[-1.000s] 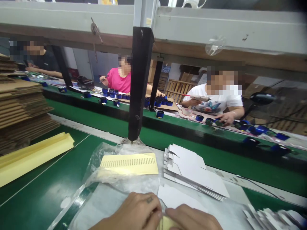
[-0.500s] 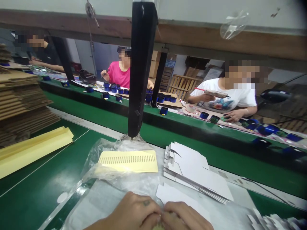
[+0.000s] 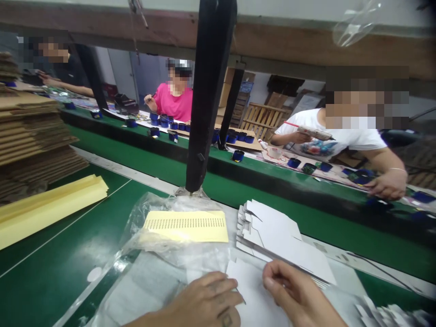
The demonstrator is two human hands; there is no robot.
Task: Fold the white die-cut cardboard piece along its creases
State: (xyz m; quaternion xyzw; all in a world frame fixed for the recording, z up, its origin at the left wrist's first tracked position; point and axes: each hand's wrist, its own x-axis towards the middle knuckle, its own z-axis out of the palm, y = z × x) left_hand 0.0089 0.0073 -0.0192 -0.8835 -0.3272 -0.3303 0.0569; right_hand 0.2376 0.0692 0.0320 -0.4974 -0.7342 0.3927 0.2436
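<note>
My left hand (image 3: 207, 302) lies palm down at the bottom centre, fingers stretched out over the left edge of a flat white card piece (image 3: 254, 286). To its right, my right hand (image 3: 296, 290) is raised over the same card with fingers curled and the thumb near the index fingertip; whether anything small is between them cannot be made out. A stack of white folded cartons (image 3: 286, 240) lies just beyond my right hand. Ahead of my left hand, a yellow printed label sheet (image 3: 187, 227) rests on clear plastic film (image 3: 143, 213).
A black post (image 3: 213, 91) rises beyond the label sheet. Brown cardboard (image 3: 30, 136) is piled at left beside yellow strips (image 3: 51, 209). Across the green conveyor (image 3: 163, 156) sit several people; one holds a glue gun (image 3: 315, 133). More white cartons (image 3: 391, 315) lie lower right.
My hands, together before, have moved apart; the left now lies flatter and the right is off to the right. The person across at right has reached a hand further right.
</note>
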